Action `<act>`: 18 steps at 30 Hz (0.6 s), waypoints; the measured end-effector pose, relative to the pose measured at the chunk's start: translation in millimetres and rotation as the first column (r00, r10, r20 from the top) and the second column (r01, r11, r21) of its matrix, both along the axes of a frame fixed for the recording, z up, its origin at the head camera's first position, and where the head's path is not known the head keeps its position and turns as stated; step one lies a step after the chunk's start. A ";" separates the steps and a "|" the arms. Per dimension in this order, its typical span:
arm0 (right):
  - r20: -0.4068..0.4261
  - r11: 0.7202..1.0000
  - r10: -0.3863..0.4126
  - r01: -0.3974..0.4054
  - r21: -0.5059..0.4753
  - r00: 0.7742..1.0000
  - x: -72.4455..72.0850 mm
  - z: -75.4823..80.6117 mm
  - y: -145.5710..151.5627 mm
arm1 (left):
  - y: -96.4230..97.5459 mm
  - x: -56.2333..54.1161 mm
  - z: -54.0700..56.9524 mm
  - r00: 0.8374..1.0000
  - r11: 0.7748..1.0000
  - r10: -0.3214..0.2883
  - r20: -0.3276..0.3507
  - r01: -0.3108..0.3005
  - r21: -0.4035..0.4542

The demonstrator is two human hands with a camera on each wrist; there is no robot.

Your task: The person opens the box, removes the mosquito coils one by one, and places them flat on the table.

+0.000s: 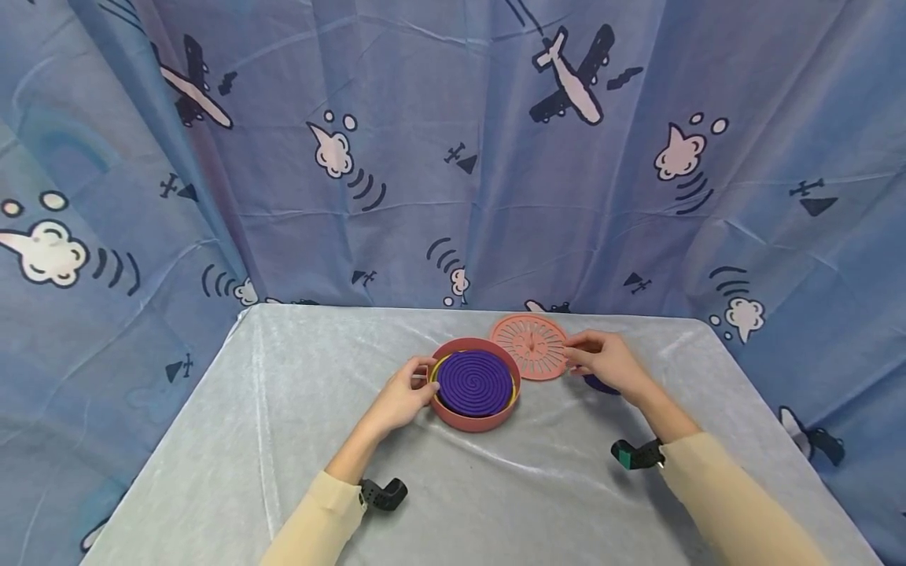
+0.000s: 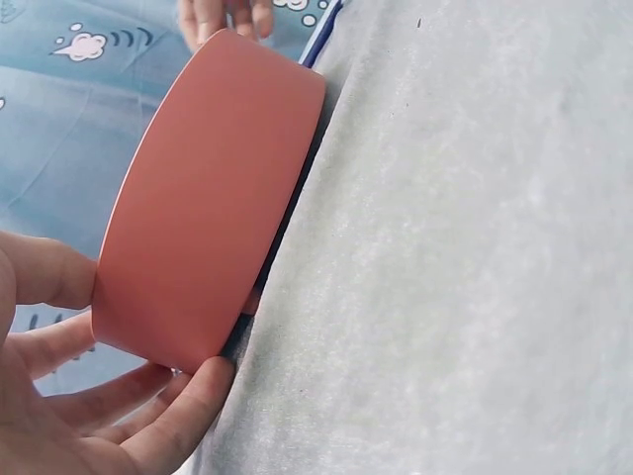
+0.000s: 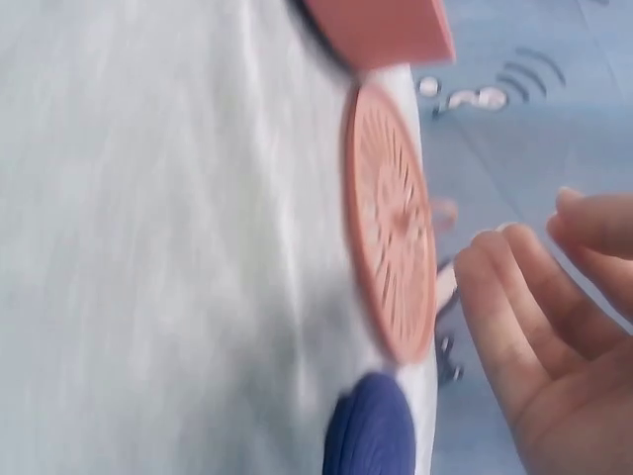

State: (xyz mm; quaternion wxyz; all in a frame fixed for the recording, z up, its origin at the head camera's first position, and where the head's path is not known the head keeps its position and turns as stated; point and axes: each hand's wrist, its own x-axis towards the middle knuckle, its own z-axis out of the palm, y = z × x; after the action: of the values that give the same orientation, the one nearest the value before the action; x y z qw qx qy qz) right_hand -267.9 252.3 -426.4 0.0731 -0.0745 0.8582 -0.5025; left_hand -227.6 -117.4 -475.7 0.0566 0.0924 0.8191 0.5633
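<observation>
My left hand (image 1: 398,399) grips the left side of a round terracotta-red box (image 1: 470,424), with the thumb and fingers on its wall in the left wrist view. Inside the box lies a purple mosquito coil (image 1: 474,383), and the edge of a yellow coil (image 1: 513,395) shows beneath it. A round slotted lid (image 1: 531,346) in a lighter orange-pink lies flat behind the box, to its right. My right hand (image 1: 610,368) hovers beside the lid with loosely bent fingers and nothing between them. Under that hand lie more purple coils (image 3: 371,430), stacked and mostly hidden in the head view.
A pale grey cloth covers the table (image 1: 340,354). Behind it and along both sides hangs a blue curtain (image 1: 410,157) printed with aeroplanes and clouds. Each wrist wears a black camera mount (image 1: 385,495).
</observation>
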 end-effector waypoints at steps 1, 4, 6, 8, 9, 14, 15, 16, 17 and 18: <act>-0.002 1.000 0.010 -0.010 -0.005 1.000 0.4 0.8 -5.4 | -0.4 0.1 0.1 1.000 1.000 0.002 -0.002 -0.002 -0.001; -0.009 0.999 0.039 -0.040 -0.015 0.999 1.0 3.2 -20.1 | -1.4 0.4 0.0 1.000 1.000 0.003 -0.002 -0.003 -0.004; -0.015 0.998 0.058 -0.059 -0.020 0.998 1.6 5.3 -28.4 | -1.1 0.1 -0.1 1.000 1.000 0.003 -0.001 -0.003 -0.003; -0.027 0.997 0.072 -0.072 -0.011 0.997 1.7 7.0 -36.6 | -0.6 -0.1 -0.2 1.000 1.000 0.003 0.000 -0.003 -0.001; -0.033 0.997 0.079 -0.079 -0.009 0.996 1.8 7.6 -40.7 | -0.3 -0.3 -0.3 1.000 1.000 0.003 0.001 -0.003 0.001; -0.103 0.993 0.107 -0.102 0.054 0.989 2.0 9.8 -61.3 | -0.5 -0.6 -1.3 1.000 1.000 -0.001 0.002 0.001 0.008; -0.121 0.992 0.111 -0.103 0.072 0.986 2.2 10.2 -65.2 | -0.5 -0.6 -1.3 1.000 1.000 -0.002 0.004 0.002 0.009; -0.140 0.991 0.114 -0.102 0.091 0.984 2.6 10.9 -69.1 | -0.6 -0.6 -1.4 1.000 1.000 -0.004 0.006 0.004 0.009; -0.153 0.989 0.119 -0.103 0.105 0.981 3.3 12.0 -72.9 | -0.7 -0.6 -1.4 1.000 1.000 -0.003 0.007 0.003 0.007; -0.162 0.988 0.120 -0.101 0.120 0.979 3.7 12.8 -76.5 | -0.7 -0.4 -1.3 1.000 1.000 -0.005 0.007 0.005 0.005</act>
State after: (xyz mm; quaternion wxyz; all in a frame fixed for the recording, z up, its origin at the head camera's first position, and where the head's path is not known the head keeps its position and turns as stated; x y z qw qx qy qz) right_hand -264.2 175.8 -413.6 0.0318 -0.1601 0.8826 -0.4409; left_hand -228.0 -118.1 -477.1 0.0608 0.0925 0.8172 0.5656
